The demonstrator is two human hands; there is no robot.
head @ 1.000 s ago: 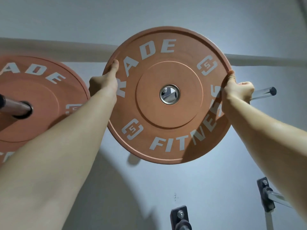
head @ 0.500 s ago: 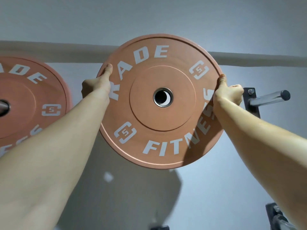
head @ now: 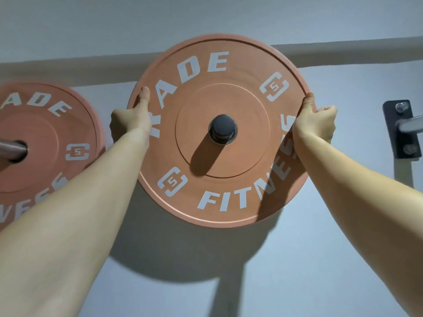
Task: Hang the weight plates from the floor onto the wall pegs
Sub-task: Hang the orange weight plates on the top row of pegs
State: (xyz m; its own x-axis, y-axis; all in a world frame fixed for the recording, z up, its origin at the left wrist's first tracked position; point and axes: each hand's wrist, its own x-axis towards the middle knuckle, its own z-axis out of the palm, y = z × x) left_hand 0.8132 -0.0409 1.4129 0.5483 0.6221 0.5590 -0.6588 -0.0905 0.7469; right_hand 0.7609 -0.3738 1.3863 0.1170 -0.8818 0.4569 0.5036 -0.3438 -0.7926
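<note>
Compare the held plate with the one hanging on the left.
The held plate is gripped at its rim by left hand and right hand; the left plate hangs untouched. The held plate's peg shows only its dark cap; the left plate's peg juts out as bare steel. Both: orange, white lettering.

Centre: weight plate before the wall, on a peg projecting through its bore. At 9 o'clock on its rim, left hand; at 3 o'clock, right hand; thumbs on the front face. Farther toward 9 o'clock, apart from it, second plate on its own peg. Toward 3 o'clock, bracket on the wall. At 12 o'clock, behind the rim, horizontal ledge.
</note>
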